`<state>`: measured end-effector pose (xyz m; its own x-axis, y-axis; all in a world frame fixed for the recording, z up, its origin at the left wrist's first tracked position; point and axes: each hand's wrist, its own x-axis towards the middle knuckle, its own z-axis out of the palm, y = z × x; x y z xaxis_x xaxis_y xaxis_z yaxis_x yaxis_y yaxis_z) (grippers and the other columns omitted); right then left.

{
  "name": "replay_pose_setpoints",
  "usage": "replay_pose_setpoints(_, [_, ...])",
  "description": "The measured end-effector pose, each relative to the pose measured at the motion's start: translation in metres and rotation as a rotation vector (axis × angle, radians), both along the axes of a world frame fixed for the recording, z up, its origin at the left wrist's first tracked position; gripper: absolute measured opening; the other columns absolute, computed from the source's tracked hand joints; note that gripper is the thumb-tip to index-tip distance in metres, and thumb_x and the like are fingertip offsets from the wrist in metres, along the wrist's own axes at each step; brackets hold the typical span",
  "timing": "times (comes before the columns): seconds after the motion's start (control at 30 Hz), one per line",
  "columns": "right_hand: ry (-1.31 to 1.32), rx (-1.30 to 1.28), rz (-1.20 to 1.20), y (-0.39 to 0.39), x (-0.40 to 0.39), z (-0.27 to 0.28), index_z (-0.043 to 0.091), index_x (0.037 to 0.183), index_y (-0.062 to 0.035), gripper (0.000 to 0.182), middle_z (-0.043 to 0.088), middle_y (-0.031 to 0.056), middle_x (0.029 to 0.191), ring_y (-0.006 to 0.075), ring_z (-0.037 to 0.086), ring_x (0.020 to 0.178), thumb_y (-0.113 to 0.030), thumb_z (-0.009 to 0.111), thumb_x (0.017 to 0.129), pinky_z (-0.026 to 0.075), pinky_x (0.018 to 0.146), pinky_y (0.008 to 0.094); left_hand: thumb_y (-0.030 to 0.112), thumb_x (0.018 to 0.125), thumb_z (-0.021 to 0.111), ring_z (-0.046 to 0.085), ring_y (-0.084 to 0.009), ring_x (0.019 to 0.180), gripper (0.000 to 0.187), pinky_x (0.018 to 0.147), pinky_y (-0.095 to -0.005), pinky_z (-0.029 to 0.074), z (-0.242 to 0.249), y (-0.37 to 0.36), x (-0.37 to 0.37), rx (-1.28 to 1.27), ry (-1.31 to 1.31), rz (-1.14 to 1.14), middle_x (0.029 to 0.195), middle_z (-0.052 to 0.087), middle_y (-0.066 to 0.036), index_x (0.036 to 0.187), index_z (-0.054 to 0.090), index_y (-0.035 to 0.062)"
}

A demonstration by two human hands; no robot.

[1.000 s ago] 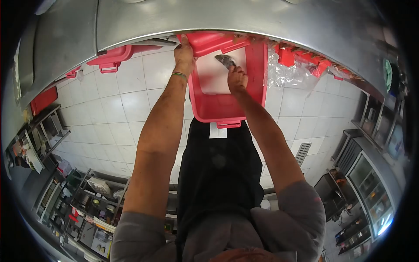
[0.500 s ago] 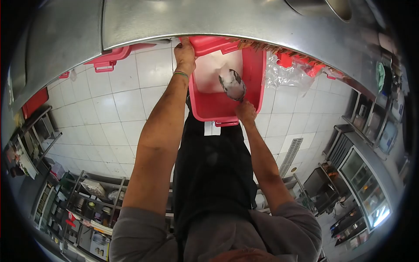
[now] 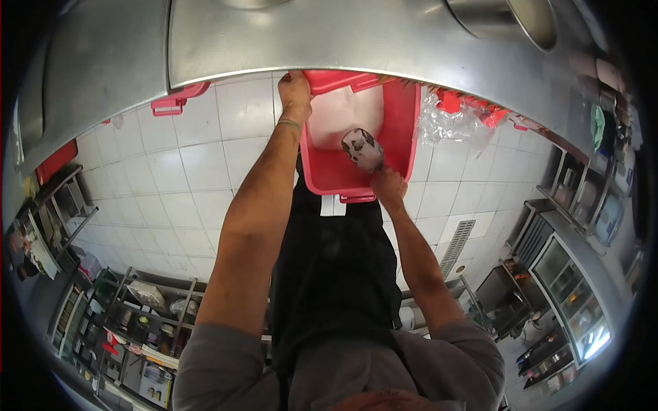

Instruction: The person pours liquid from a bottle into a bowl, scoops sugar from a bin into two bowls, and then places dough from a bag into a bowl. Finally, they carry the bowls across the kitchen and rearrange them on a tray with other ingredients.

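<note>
A red plastic bin [image 3: 410, 147] sits below the edge of the steel counter, with white powder [image 3: 336, 123] heaped toward its far left. My right hand [image 3: 389, 186] is closed around the handle of a metal scoop [image 3: 363, 149], held over the near part of the bin. White powder patches the scoop's surface, and dark metal shows between them. At the bin's far left, my left hand [image 3: 295, 94] grips the edge of the red lid [image 3: 332, 81], which lies over the far side of the opening. Its fingertips are partly hidden under the counter.
A steel counter [image 3: 288, 41] overhangs the bin. Another red container [image 3: 179, 96] stands under it at left, and clear plastic wrapping [image 3: 442, 120] lies to the right. White floor tiles [image 3: 199, 151] surround the bin; shelving [image 3: 151, 308] and a glass-door cabinet [image 3: 572, 288] are behind.
The scoop has moved slightly toward me and tilted, and the loose white mound at its tip no longer shows. My left hand keeps its grip on the lid.
</note>
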<state>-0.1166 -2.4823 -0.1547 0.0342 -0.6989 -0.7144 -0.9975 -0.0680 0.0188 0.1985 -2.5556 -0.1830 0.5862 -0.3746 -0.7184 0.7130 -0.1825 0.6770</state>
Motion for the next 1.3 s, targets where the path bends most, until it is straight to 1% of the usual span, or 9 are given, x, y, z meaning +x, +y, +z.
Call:
replay_pose_setpoints(0.3, [-0.054,-0.103,-0.022,-0.014,0.037,0.013,0.069,0.103,-0.0089,0.026,0.072,0.0221,0.098,0.0433,0.069,0.096,-0.019,0.056,0.083,0.055,0.084,0.0534,0.033,0.093,0.058,0.046,-0.0125,0.059,0.020,0.052,-0.0321,0.041,0.010,0.005,0.001,0.069,0.050,-0.006,0.071,0.053,0.002,0.092,0.059,0.0123])
replay_pose_setpoints(0.6, [-0.078,0.104,-0.192,-0.056,0.124,-0.104,0.067,0.121,-0.0160,0.033,0.069,0.0174,0.120,0.0384,0.065,0.112,-0.031,0.052,0.095,0.052,0.094,0.0508,0.040,0.092,0.062,0.042,-0.0115,0.059,0.025,0.055,-0.0351,0.039,0.012,-0.004,-0.006,0.056,-0.045,0.103,0.068,0.048,0.005,0.092,0.059,0.0156])
replay_pose_setpoints(0.67, [-0.114,0.051,-0.251,-0.055,0.131,-0.120,0.069,0.116,-0.0163,0.031,0.070,0.0155,0.117,0.0370,0.066,0.110,-0.032,0.054,0.095,0.053,0.092,0.0505,0.041,0.092,0.062,0.041,-0.0116,0.058,0.026,0.054,-0.0340,0.037,0.000,0.001,-0.002,-0.019,-0.024,0.063,0.066,0.046,0.005,0.089,0.058,0.0157])
replay_pose_setpoints(0.8, [-0.206,0.009,-0.256,-0.041,0.102,-0.127,0.069,0.113,-0.0160,0.032,0.071,0.0169,0.113,0.0382,0.066,0.108,-0.037,0.054,0.095,0.052,0.090,0.0518,0.030,0.094,0.065,0.058,-0.0132,0.086,0.019,0.080,-0.0422,0.048,-0.002,0.009,0.005,0.068,0.094,0.005,0.089,0.061,0.004,0.104,0.057,0.0150])
replay_pose_setpoints(0.93, [-0.311,-0.075,-0.159,-0.016,0.037,-0.059,0.069,0.113,-0.0138,0.032,0.071,0.0201,0.101,0.0411,0.068,0.096,-0.037,0.054,0.097,0.053,0.081,0.0532,0.030,0.092,0.065,0.052,-0.0119,0.069,0.017,0.061,-0.0355,0.043,0.005,0.007,0.004,0.044,0.086,0.019,0.079,0.056,0.003,0.089,0.058,0.0158])
replay_pose_setpoints(0.97, [-0.412,-0.153,-0.134,-0.008,0.016,-0.034,0.069,0.111,-0.0120,0.028,0.071,0.0203,0.098,0.0406,0.069,0.092,-0.032,0.056,0.097,0.053,0.078,0.0517,0.032,0.093,0.064,0.045,-0.0112,0.061,0.020,0.054,-0.0324,0.036,0.021,-0.001,-0.002,-0.014,0.072,0.091,0.072,0.051,0.004,0.084,0.056,0.0161])
replay_pose_setpoints(1.07, [-0.592,-0.242,-0.173,0.014,-0.034,0.017,0.069,0.105,-0.0095,0.019,0.071,0.0202,0.091,0.0410,0.068,0.086,-0.023,0.062,0.094,0.053,0.073,0.0495,0.045,0.097,0.060,0.046,-0.0112,0.055,0.037,0.045,-0.0291,0.038,0.030,-0.003,-0.004,0.004,0.013,0.074,0.063,0.048,0.003,0.078,0.054,0.0137])
replay_pose_setpoints(1.23, [-0.671,-0.217,-0.083,-0.006,-0.074,0.056,0.070,0.105,-0.0057,0.015,0.070,0.0205,0.088,0.0404,0.068,0.078,-0.013,0.064,0.093,0.053,0.067,0.0454,0.051,0.095,0.064,0.053,-0.0108,0.063,0.040,0.054,-0.0293,0.042,0.015,-0.003,0.000,-0.050,0.023,0.070,0.073,0.056,0.002,0.084,0.057,0.0129])
replay_pose_setpoints(1.3, [-0.763,-0.229,-0.104,-0.014,-0.085,0.079,0.068,0.102,-0.0015,0.013,0.065,0.0178,0.077,0.0283,0.059,0.066,-0.011,0.063,0.095,0.049,0.062,0.0377,0.052,0.096,0.062,0.056,-0.0113,0.065,0.042,0.055,-0.0295,0.043,0.023,-0.005,-0.006,-0.074,0.009,0.122,0.076,0.058,0.002,0.086,0.058,0.0118])
